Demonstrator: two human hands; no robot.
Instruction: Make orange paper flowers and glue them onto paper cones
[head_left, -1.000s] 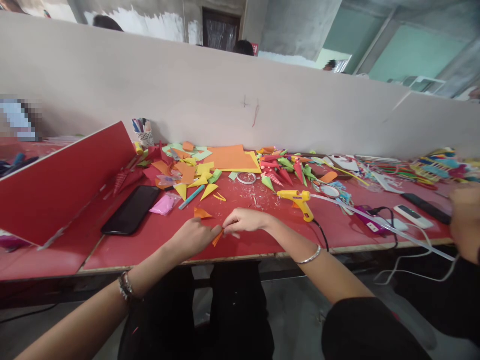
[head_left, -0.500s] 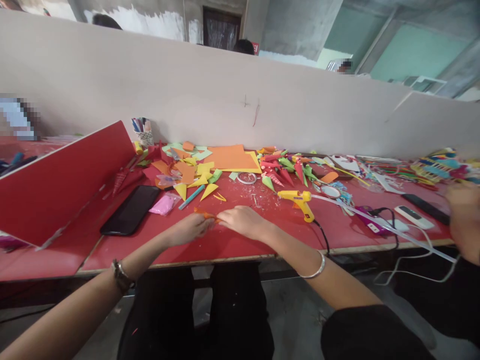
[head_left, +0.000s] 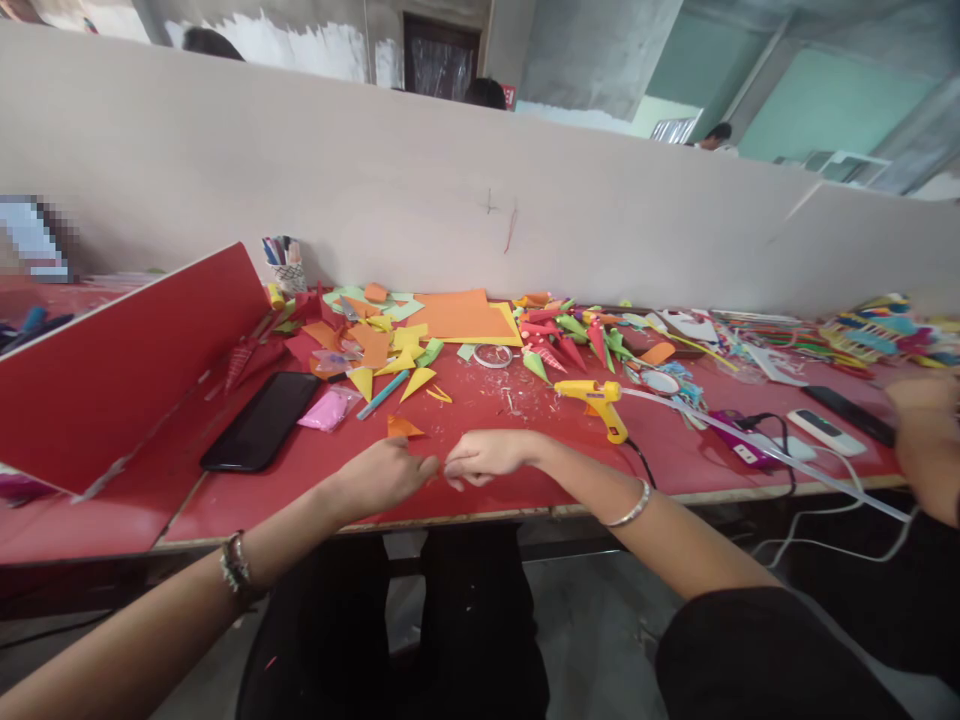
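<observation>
My left hand (head_left: 388, 472) is closed just above the red tabletop, its fingers curled under and partly hidden. A small folded piece of orange paper (head_left: 403, 427) sticks out past its far side, apparently gripped by the hidden fingers. My right hand (head_left: 486, 455) hovers close beside it, the fingertips a small gap from my left thumb. Its fingers are loosely bent and slightly apart, with nothing visible in them. Beyond my hands lie yellow paper cones (head_left: 420, 383) and a teal pen (head_left: 383, 394). A yellow glue gun (head_left: 596, 400) rests to the right.
A black phone (head_left: 262, 420) and a pink packet (head_left: 326, 410) lie on the left, beside a raised red board (head_left: 135, 360). Orange sheets (head_left: 454, 312), a tape roll (head_left: 493, 356) and finished cones (head_left: 574, 350) line the back. Another person's hand (head_left: 926, 420) shows at right.
My hands have drawn slightly apart and come a little nearer the table's front edge. The orange paper, earlier between both hands, now shows only beyond my left hand.
</observation>
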